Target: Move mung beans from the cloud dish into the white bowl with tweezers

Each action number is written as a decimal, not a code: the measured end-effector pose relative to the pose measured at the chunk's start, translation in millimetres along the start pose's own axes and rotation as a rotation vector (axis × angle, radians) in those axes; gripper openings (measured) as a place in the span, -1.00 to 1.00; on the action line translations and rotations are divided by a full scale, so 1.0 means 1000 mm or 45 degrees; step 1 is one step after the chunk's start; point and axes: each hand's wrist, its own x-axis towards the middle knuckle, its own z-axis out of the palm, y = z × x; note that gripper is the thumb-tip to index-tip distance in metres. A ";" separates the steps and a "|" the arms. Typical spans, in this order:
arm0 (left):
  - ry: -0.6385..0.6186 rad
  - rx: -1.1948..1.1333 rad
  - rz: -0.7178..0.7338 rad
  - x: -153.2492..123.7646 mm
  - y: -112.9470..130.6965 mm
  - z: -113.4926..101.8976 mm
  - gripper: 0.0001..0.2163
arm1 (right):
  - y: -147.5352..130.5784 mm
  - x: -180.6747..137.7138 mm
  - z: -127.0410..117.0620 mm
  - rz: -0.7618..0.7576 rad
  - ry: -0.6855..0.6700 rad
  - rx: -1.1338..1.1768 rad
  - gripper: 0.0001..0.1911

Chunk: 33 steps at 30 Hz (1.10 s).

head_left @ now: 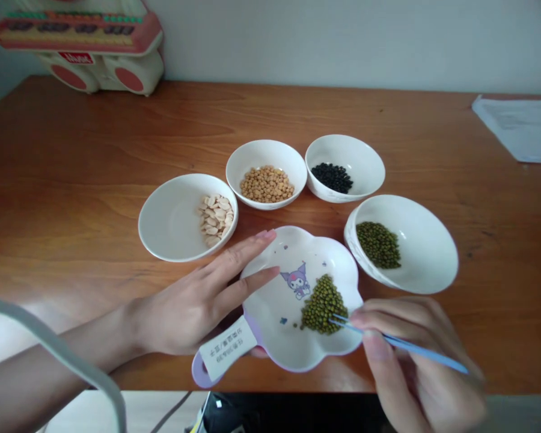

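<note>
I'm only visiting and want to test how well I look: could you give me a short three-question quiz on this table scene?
1. True or false: the left hand rests on the flower-shaped dish.
2. How many round white bowls stand behind that dish?
3. What does the right hand hold: A) a spoon, B) blue tweezers, C) a cup?

Key: 1 true. 2 four: pale seeds, tan beans, black beans, green beans. 3 B, the tips at the green pile in the dish.
</note>
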 end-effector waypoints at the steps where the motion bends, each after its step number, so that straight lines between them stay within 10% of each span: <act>1: 0.009 -0.011 0.001 0.001 0.000 0.000 -0.07 | 0.001 0.001 0.001 -0.032 -0.017 -0.005 -0.73; 33: -0.089 0.198 0.044 0.009 -0.018 0.015 0.11 | 0.002 0.020 0.016 -0.274 0.246 -0.063 -0.83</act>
